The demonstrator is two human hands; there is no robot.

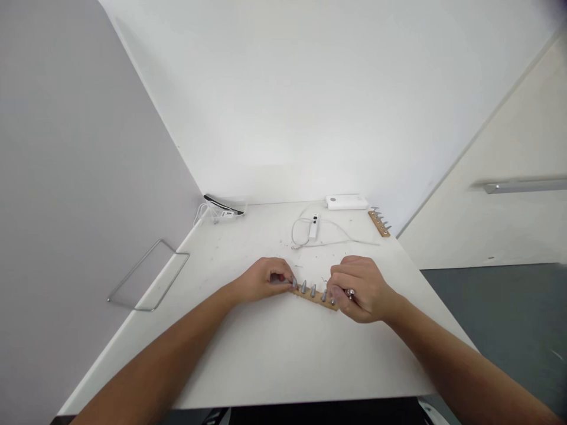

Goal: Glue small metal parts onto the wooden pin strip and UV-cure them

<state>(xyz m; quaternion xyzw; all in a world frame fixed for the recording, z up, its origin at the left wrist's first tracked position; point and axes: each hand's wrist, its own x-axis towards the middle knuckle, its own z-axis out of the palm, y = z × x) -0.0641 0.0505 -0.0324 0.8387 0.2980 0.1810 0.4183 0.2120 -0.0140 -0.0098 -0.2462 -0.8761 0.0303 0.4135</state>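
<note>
On the white table lies a narrow brown strip (315, 297) with several grey, pointed, cone-like pieces (313, 290) standing along it. My left hand (266, 280) is closed in a pinch at the strip's left end, its fingertips around the end piece. My right hand (358, 289) is closed over the strip's right end, fingers curled around a slim tool with a shiny metal end (351, 293). The rest of that tool is hidden in the fist, so I cannot tell its exact kind.
A second brown strip (378, 224) with grey pointed pieces lies at the back right, near a white box-like device (346, 202). A white cable (336, 225) loops around a small white stick (313, 228). At the back left is a clear tray (239, 205). A wire handle (150, 260) juts out left.
</note>
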